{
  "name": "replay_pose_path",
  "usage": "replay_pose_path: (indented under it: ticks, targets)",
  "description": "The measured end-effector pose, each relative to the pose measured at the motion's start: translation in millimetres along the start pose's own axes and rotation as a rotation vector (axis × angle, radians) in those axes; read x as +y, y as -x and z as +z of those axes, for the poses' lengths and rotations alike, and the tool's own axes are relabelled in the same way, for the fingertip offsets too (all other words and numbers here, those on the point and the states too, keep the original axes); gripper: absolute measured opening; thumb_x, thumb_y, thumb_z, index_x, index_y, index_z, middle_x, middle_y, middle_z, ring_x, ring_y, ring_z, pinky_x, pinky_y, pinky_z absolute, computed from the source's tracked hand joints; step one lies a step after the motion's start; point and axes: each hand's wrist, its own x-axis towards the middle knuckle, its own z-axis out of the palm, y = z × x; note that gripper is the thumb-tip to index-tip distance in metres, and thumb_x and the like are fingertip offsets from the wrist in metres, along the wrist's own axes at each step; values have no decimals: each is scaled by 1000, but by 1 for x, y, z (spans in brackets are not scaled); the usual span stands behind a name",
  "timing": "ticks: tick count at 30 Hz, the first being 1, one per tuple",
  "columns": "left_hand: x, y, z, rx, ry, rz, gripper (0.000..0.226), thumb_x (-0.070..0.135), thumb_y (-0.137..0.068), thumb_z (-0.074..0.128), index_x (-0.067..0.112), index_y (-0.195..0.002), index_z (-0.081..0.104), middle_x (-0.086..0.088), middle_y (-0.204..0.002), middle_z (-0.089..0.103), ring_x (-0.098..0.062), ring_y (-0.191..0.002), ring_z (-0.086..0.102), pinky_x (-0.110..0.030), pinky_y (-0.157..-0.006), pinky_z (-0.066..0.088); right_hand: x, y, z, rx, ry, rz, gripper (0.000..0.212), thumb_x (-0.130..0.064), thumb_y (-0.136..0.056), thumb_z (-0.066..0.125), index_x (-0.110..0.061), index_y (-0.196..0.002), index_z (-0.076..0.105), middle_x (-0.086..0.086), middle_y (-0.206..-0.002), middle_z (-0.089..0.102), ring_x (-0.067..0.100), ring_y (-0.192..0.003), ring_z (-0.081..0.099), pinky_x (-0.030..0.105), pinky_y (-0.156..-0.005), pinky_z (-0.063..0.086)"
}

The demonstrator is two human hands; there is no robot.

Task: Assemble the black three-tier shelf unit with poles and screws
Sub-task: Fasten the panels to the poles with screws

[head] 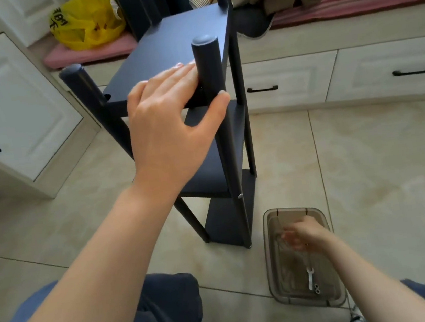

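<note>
The left hand (171,117) lies flat, fingers straight on the top board of the shelf (173,45), thumb spread past the near pole (210,75); the right hand (303,235) reaches into a clear box (283,286) (blurred, so I cannot tell its grip); the shelf stands upright on the tiled floor (380,167), the box just beside its foot; a small wrench (311,278) lies inside.

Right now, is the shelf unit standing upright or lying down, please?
Upright: the shelf unit stands on the floor, tiers stacked, with the left hand resting on top.
</note>
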Motion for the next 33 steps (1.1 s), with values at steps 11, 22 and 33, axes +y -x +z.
replay_pose_path:
  ticks: [11,22,33]
  targets:
    - [7,0,1,-4,20,-24,34,36,-96,62,14,-119,74,3,-122,72,-14,-127,59,-48,-111,37,72,-69,19,257,567,-110,24,-5,-102,37,-7,-107,60,10,-110,64,23,-89,60,33,-83,50]
    - [9,0,0,-34,41,-45,34,34,-98,61,14,-123,71,6,-119,69,-17,-123,60,-51,-105,45,95,-83,28,321,677,-211,35,-16,-105,33,5,-121,57,24,-119,60,37,-110,58,30,-77,37]
    - [8,-1,-2,-53,57,-30,34,34,-98,62,15,-125,70,5,-122,68,-19,-124,59,-52,-104,46,85,-68,28,343,716,-223,18,-1,-100,40,-11,-102,55,5,-91,57,15,-75,52,27,-68,45]
